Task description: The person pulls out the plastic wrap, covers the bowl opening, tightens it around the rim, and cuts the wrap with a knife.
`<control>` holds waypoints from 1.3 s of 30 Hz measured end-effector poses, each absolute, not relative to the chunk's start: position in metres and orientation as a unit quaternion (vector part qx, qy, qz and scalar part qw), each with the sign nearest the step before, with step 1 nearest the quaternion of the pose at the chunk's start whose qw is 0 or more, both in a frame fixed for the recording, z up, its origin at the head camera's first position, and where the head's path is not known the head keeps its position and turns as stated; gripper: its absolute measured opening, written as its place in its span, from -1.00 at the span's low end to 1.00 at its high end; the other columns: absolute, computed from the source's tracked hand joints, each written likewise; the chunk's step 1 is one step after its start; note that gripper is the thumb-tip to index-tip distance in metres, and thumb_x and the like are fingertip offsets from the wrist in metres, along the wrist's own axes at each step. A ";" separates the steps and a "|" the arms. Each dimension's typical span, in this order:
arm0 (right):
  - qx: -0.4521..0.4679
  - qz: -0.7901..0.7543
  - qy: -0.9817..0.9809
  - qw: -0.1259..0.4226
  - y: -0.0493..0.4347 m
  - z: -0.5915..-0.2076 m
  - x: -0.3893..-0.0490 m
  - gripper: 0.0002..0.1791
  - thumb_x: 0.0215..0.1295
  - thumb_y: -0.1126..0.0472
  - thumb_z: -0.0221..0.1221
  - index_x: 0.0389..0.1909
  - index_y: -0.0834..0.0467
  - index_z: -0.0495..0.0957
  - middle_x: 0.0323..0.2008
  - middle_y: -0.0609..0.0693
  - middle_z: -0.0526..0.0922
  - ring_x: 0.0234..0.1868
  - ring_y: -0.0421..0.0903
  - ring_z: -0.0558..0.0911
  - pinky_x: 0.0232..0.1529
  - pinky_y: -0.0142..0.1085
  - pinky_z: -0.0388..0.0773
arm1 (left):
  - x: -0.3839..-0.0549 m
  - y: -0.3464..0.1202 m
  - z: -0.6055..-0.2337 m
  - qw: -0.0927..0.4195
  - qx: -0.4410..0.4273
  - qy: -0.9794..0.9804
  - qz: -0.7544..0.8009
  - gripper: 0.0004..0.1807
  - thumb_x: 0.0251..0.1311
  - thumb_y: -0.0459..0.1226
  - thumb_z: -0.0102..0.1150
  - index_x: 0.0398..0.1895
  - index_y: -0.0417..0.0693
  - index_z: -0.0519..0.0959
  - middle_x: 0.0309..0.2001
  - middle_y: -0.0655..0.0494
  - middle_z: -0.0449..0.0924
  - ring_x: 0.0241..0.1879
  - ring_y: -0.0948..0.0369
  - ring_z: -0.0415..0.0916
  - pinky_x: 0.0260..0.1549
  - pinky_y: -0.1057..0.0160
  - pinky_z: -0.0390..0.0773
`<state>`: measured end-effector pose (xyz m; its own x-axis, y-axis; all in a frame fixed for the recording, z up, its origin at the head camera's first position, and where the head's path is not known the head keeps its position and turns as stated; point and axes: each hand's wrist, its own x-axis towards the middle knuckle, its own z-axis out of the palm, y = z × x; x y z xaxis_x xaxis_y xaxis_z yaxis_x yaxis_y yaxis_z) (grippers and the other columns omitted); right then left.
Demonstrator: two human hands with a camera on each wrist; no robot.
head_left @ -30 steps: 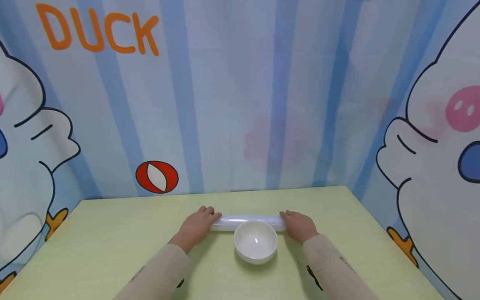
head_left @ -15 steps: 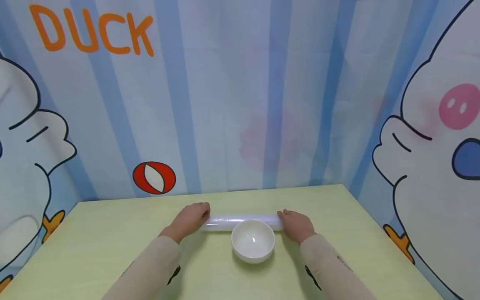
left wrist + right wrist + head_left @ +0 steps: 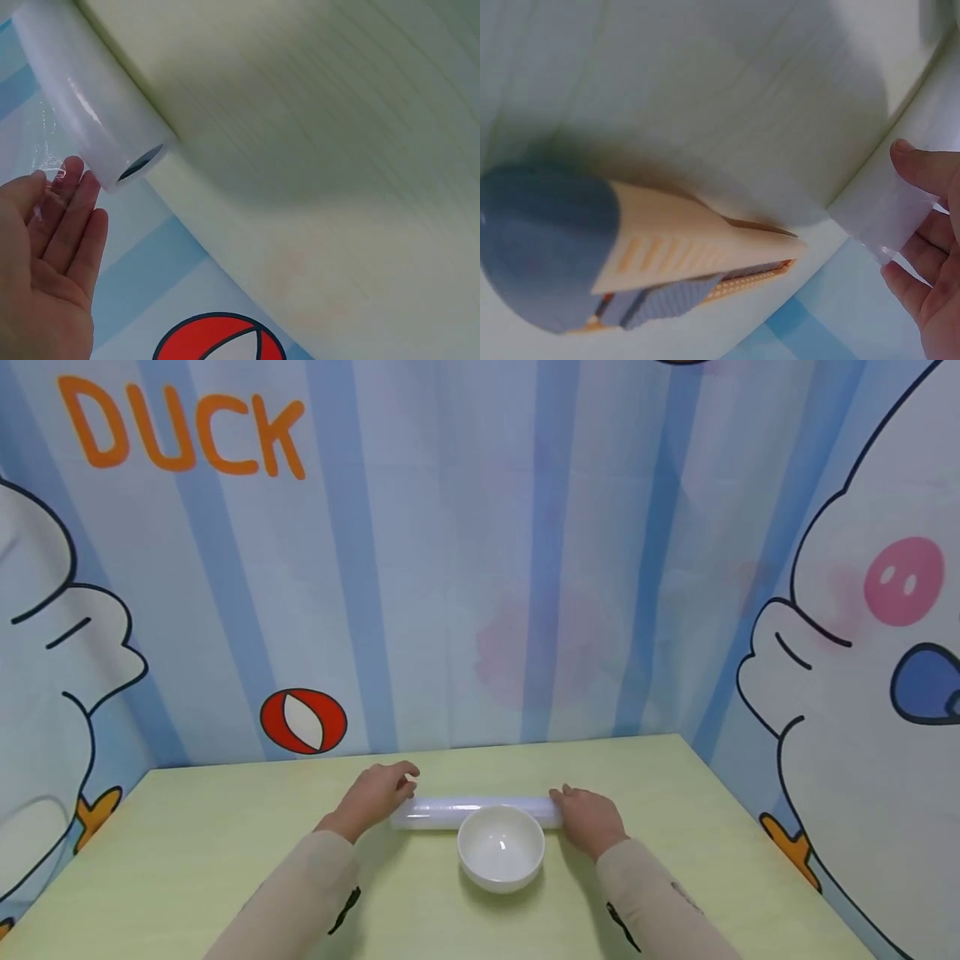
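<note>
A roll of cling film [image 3: 435, 814] lies crosswise on the table, its hollow left end showing in the left wrist view. My left hand [image 3: 371, 797] is just off that end; its thumb and fingertips [image 3: 71, 171] pinch a thin, clear edge of film. Around the right end, my right hand [image 3: 592, 818] grips the roll, thumb on top and the other fingers on the far side. In front of the roll stands a white bowl [image 3: 501, 852], hiding part of it. Nothing shows inside the bowl.
A grey and orange utility knife [image 3: 682, 255] lies close to the camera in the right wrist view; I cannot find it in the head view. The pale table [image 3: 225, 852] ends at a printed curtain [image 3: 450, 568] behind and at the sides.
My left hand has moved left from the roll's end and its fingers have turned to pinch the film. The right hand keeps its grip. The bowl stays in place.
</note>
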<state>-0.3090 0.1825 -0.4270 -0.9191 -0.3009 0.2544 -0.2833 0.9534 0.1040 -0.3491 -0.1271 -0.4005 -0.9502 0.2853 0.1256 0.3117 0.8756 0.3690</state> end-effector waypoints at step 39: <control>0.152 0.259 -0.949 -0.092 0.150 -0.401 -0.360 -0.91 0.19 0.17 0.18 -0.31 0.01 0.63 -0.24 -0.12 0.64 -0.17 -0.16 0.53 -0.05 -0.15 0.44 | -0.359 -0.119 -0.390 0.068 -0.063 -0.940 -0.330 -0.79 0.26 -0.22 0.00 -0.25 -0.12 0.60 -0.30 0.03 0.61 -0.35 0.16 0.45 -0.28 0.16 0.49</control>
<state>-0.3602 0.1497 -0.4009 -0.9370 -0.3362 -0.0953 -0.2410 0.8192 -0.5204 -0.3590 -0.1187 -0.3897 -0.9828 0.0734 0.1692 0.1630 0.7749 0.6107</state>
